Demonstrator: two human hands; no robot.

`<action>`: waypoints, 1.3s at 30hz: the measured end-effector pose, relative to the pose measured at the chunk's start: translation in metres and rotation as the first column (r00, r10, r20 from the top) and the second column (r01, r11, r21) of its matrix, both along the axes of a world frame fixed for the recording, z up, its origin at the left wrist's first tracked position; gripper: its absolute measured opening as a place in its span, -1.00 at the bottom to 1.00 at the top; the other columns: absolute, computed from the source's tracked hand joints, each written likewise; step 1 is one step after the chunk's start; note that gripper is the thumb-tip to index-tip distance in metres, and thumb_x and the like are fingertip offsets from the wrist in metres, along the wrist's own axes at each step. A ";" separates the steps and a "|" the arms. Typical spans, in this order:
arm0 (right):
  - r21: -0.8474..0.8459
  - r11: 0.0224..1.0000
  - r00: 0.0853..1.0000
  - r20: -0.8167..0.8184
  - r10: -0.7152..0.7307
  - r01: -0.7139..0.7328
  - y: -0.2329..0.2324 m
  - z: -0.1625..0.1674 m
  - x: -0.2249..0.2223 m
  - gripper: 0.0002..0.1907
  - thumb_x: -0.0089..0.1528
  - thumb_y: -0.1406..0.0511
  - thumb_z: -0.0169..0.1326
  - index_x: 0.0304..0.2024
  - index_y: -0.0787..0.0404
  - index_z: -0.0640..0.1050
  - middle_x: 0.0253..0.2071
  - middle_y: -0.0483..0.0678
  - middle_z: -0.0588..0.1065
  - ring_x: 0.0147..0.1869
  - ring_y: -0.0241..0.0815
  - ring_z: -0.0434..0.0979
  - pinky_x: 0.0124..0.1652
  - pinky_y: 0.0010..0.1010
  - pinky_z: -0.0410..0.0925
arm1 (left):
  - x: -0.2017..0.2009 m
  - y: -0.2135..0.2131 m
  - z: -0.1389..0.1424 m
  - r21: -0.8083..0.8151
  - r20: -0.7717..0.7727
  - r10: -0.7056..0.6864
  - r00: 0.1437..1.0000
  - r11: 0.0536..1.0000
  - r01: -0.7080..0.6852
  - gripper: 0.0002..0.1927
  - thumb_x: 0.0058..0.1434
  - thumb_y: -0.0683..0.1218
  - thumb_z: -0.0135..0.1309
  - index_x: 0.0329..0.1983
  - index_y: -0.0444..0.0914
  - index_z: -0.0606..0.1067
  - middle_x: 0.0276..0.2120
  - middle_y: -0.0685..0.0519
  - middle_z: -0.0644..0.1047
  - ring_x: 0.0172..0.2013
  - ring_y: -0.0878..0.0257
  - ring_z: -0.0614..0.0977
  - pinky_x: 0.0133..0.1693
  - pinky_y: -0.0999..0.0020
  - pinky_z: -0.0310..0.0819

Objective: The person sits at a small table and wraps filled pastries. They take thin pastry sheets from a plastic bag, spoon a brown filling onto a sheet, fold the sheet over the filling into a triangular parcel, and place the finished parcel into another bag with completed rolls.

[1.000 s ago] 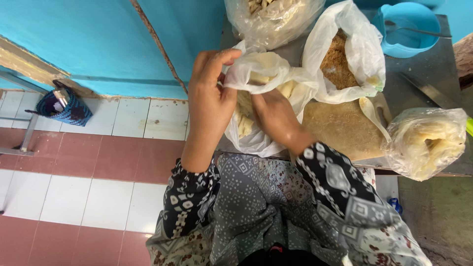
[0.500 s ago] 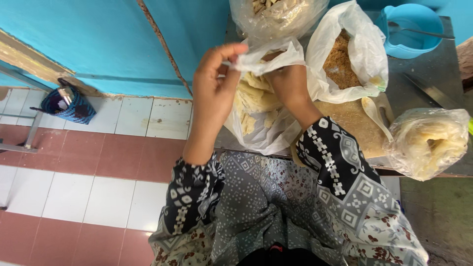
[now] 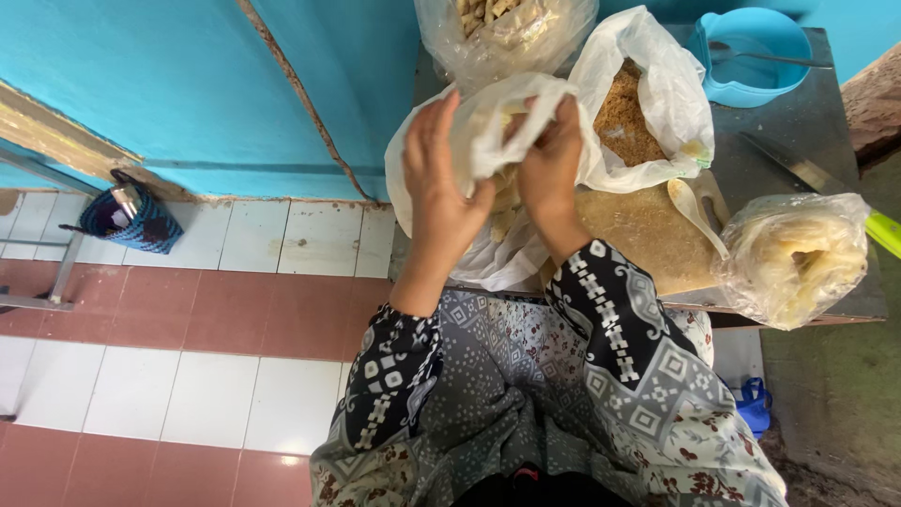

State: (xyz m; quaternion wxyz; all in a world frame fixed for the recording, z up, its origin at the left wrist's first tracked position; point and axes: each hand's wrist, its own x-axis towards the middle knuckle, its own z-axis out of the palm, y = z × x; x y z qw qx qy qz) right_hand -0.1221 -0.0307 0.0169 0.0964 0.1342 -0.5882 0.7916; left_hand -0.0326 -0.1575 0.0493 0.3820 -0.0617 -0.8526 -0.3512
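- I see both hands on one white plastic bag at the near-left edge of the table, right up against the blue wall.
- Left hand is closed on the bag's left side: thumb pinches the plastic, fingers stretch up along it.
- Right hand is closed on the bunched top of the same bag, fingers curled over the plastic.
- Bag contents: pale yellowish pieces, visible between the two wrists. Can't tell what kind.
- Bag bottom hangs over the table edge, above my lap.
- Just right of it, touching: an open white bag with brown crumbs inside.
- Behind it, at the top: a clear bag with light tan chunks inside.
- Cutting board sits under my right wrist; a pale spoon lies on its right part.
- Far right edge of the table: a clear bag of pale round flat pieces, mouth gathered.
- Back right: a blue plastic tub with a metal utensil resting in it. Rest of the contents unclear.
- A knife lies between the tub and the rightmost bag.
- On the tiled floor, well left: a small dark woven basket against the wall.
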 end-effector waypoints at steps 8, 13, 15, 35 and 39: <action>0.037 0.999 0.977 0.210 0.025 -0.033 0.083 -0.002 0.007 -0.74 0.32 0.59 0.01 0.00 0.24 0.39 -0.23 0.04 0.47 -0.29 -0.20 0.44 -0.34 -0.44 0.28 | -0.032 -0.018 -0.028 0.047 0.078 -0.053 0.996 0.998 0.049 -0.07 0.08 -0.52 -0.11 0.53 -0.08 0.21 0.40 -0.15 0.27 0.34 -0.11 0.41 0.25 0.14 0.47; -0.205 0.975 0.880 0.443 0.169 -0.084 0.159 0.004 0.057 -0.83 0.33 0.55 -0.02 -0.06 0.27 0.45 -0.09 0.03 0.50 -0.05 -0.13 0.57 -0.06 -0.36 0.47 | -0.010 -0.024 -0.034 -0.185 0.149 -0.262 0.954 0.940 0.287 -0.54 0.11 -0.40 -0.01 -0.01 -0.14 0.62 -0.03 -0.01 0.62 0.08 0.02 0.58 0.24 0.05 0.37; -0.239 0.971 0.857 0.497 0.137 -0.017 0.179 0.008 0.075 -0.83 0.34 0.52 -0.02 -0.05 0.26 0.46 -0.11 0.04 0.51 -0.06 -0.14 0.57 -0.07 -0.36 0.47 | 0.019 -0.018 -0.032 -0.300 0.316 -0.298 0.901 0.869 0.393 -0.68 0.06 -0.30 0.06 -0.18 -0.15 0.68 -0.20 0.00 0.64 -0.04 0.03 0.59 0.22 -0.02 0.25; 0.302 0.875 0.784 -0.607 -0.130 0.379 0.123 0.018 0.086 -0.74 0.27 0.62 0.02 -0.08 0.27 0.38 -0.07 0.04 0.50 -0.07 -0.11 0.53 -0.07 -0.37 0.44 | 0.067 0.032 -0.055 -0.307 0.391 -0.116 0.913 0.919 0.249 -0.70 0.21 -0.28 0.02 0.00 -0.26 0.56 0.04 -0.04 0.56 0.06 0.01 0.60 0.05 0.19 0.51; 0.814 0.508 0.689 -0.540 0.483 0.282 0.108 0.007 0.086 -0.65 0.09 0.50 0.18 -0.05 0.26 0.53 -0.14 0.11 0.55 -0.08 0.10 0.59 -0.13 -0.13 0.46 | 0.079 0.017 -0.038 -0.062 0.404 -0.257 0.878 0.950 0.307 -0.75 0.17 -0.30 0.04 -0.09 -0.28 0.56 -0.11 -0.10 0.58 -0.16 -0.07 0.65 -0.14 0.14 0.53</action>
